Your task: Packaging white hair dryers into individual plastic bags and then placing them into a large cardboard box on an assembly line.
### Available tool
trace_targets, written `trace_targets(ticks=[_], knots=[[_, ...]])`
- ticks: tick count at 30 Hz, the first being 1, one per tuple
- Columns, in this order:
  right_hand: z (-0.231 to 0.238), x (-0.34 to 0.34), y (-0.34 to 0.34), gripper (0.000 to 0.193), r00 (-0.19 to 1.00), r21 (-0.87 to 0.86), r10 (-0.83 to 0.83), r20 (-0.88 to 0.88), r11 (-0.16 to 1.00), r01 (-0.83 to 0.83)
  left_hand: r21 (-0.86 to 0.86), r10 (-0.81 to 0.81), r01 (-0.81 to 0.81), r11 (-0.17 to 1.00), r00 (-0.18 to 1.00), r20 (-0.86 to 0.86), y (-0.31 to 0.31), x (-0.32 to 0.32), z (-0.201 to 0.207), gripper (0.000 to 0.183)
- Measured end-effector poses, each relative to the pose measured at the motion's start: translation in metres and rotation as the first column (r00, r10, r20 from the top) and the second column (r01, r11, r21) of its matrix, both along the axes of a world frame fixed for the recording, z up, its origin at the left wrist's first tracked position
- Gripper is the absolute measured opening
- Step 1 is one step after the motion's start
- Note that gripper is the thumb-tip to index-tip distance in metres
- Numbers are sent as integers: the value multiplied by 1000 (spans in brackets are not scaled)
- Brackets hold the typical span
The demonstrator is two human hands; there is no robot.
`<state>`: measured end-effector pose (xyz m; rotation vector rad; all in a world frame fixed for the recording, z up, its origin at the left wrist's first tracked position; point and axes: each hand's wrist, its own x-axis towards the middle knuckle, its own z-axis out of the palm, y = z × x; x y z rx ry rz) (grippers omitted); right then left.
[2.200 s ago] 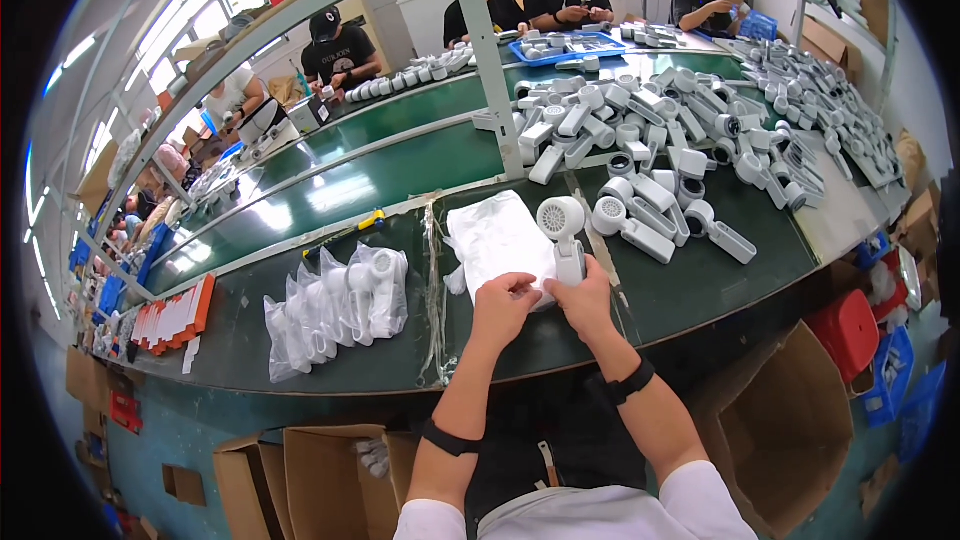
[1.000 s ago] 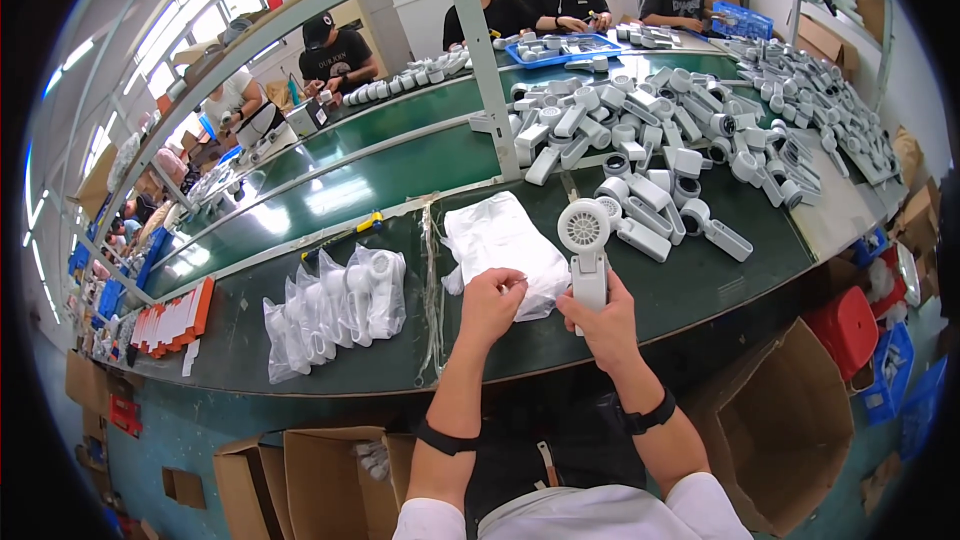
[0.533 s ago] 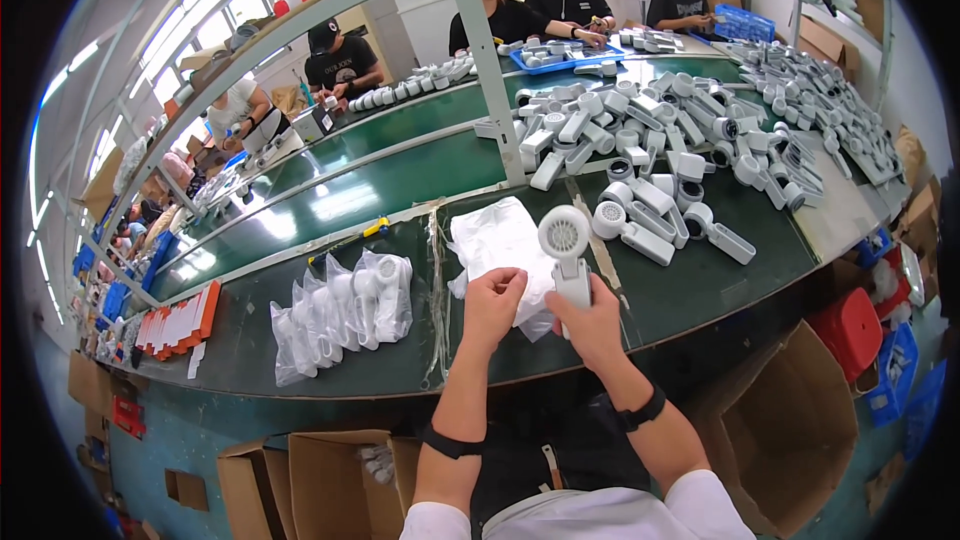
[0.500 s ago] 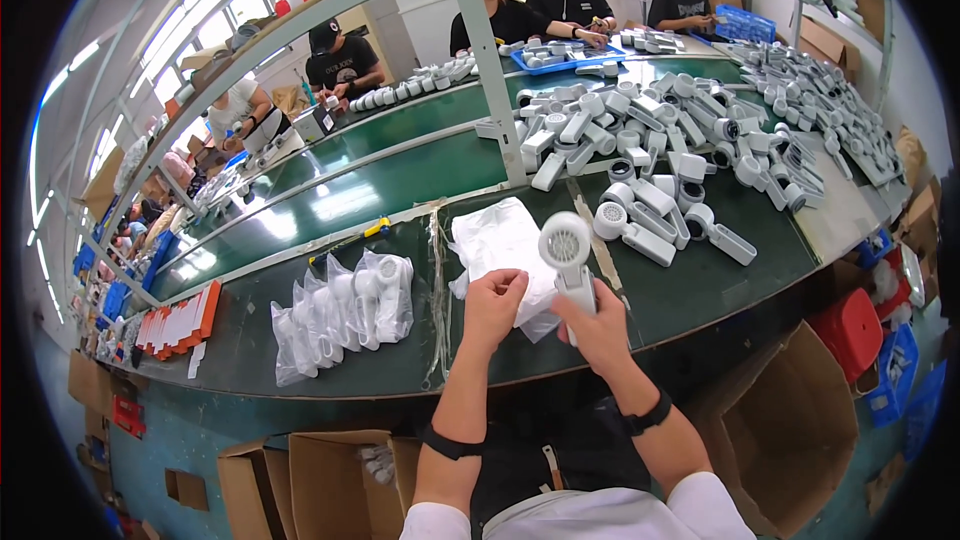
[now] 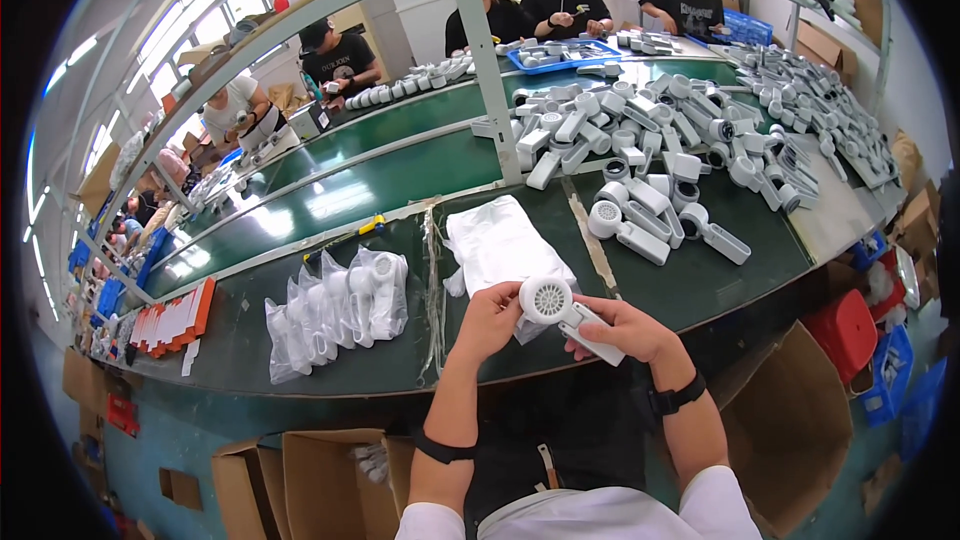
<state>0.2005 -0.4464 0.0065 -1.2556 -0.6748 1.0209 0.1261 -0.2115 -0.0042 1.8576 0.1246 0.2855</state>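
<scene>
A light grey handheld fan [image 5: 546, 300] is held over the table's near edge, its round grille facing up and its handle slanting down to the right. My right hand [image 5: 632, 330] is wrapped round the handle, thumb on top. At the left rim of the fan's head, my left hand [image 5: 490, 320] grips with its fingertips; part of those fingers is hidden behind the head. Just beyond both hands lies a stack of white plastic bags [image 5: 508, 240]. To the left, several fans in clear bags [image 5: 340, 302] lie in a row.
A large heap of unbagged fans [image 5: 640, 125] covers the table's far right. A yellow-handled tool [image 5: 372, 224] lies by the metal rail. Orange-and-white boxes [image 5: 175, 318] stand at far left. Open cartons [image 5: 335, 480] sit below the edge, and co-workers [image 5: 570, 5] work across the belt.
The fan has tipped from upright to slanting, its head lower and nearer me. My left hand has come onto its head, while my right hand has shifted right with the handle.
</scene>
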Motion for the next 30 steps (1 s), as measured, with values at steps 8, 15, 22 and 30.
trace_targets(ticks=[8, 15, 22, 30], knots=[[-6, -4, 15, 63, 993, 85, 29, -112, 996, -19, -212, -28, 30, 977, 999, 15, 4, -6, -6, 21], [-15, 1, 16, 62, 970, 48, 20, -243, 999, -9, -199, -30, 34, 979, 999, 22, 3, -8, -3, 22], [-18, -1, 15, 63, 985, -78, -133, -113, 989, 125, -183, 86, -85, 979, 996, 0, 9, -8, -11, 18], [3, -5, 12, 68, 997, -209, -77, 18, 975, 79, 93, 90, -104, 990, 986, 143, 1, -12, 5, 16]])
